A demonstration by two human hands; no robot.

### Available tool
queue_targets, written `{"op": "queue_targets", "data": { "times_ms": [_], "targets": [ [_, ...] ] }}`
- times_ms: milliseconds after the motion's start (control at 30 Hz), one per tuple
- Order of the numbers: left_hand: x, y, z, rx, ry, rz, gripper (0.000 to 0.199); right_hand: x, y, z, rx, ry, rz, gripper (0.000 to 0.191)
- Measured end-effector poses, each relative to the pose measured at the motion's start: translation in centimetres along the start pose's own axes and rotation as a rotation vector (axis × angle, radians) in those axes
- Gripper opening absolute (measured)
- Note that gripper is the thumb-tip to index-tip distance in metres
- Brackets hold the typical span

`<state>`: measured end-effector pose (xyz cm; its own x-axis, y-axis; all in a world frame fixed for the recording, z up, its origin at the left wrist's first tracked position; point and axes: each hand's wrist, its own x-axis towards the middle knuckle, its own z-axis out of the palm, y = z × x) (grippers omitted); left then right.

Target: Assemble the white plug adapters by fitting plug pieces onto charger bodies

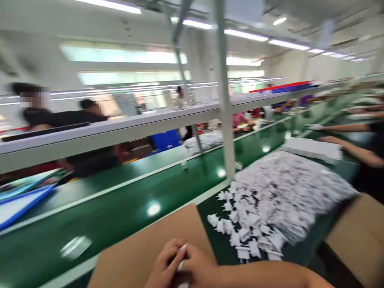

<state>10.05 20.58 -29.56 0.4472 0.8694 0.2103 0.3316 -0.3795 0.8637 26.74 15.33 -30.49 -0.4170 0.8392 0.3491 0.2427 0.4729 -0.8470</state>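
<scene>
At the bottom middle, my left hand [167, 261] and my right hand [201, 263] meet over a brown cardboard sheet or flap [132, 256]. Both have their fingers closed around a small white plastic part [181, 265]; only bits of it show between the fingers. To the right of my hands, loose white plastic parts [244, 232], which look like small plug housings, lie scattered on the green work surface. Behind them rises a large heap of similar parts [288, 188], seemingly in a clear bag.
A green conveyor belt [120, 216] crosses from left to far right, with a blurred white piece [76, 247] on it. A metal post [223, 100] carries a long shelf [150, 122]. A cardboard box [360, 236] stands right. A co-worker's arms [357, 148] reach in beyond the heap.
</scene>
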Motion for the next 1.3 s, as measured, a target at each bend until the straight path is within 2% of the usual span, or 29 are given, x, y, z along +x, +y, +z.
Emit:
{"op": "queue_targets", "data": {
  "times_ms": [33, 67, 167, 533, 867, 1067, 1300],
  "targets": [
    [-0.6, -0.3, -0.7, 0.003, 0.032, -0.016, 0.044, 0.8, 0.3, 0.4, 0.02, -0.058, -0.016, 0.041],
    [-0.9, -0.4, -1.2, -0.009, 0.01, -0.011, 0.047, 1.3, 0.6, 0.7, 0.03, -0.088, -0.015, 0.047],
    [-1.2, -0.5, -2.0, -0.033, -0.022, 0.045, 0.051, 1.8, 0.9, 0.9, 0.04, -0.1, 0.027, 0.056],
    [-1.3, 0.3, -1.3, -0.037, -0.018, 0.082, 0.053, 1.4, 0.6, 0.5, 0.077, -0.072, 0.013, 0.041],
    [-1.3, -0.2, -0.9, -0.025, -0.018, 0.079, 0.053, 1.6, 3.5, 1.1, 0.081, -0.101, -0.065, 0.05],
    [-1.3, 0.1, -1.0, -0.035, -0.027, 0.078, 0.054, 1.6, 3.4, 1.1, 0.061, -0.092, -0.03, 0.046],
    [-1.3, -0.5, -1.0, -0.046, -0.033, 0.071, 0.054, 1.6, 3.9, 1.3, 0.038, -0.086, -0.014, 0.049]
  ]
}}
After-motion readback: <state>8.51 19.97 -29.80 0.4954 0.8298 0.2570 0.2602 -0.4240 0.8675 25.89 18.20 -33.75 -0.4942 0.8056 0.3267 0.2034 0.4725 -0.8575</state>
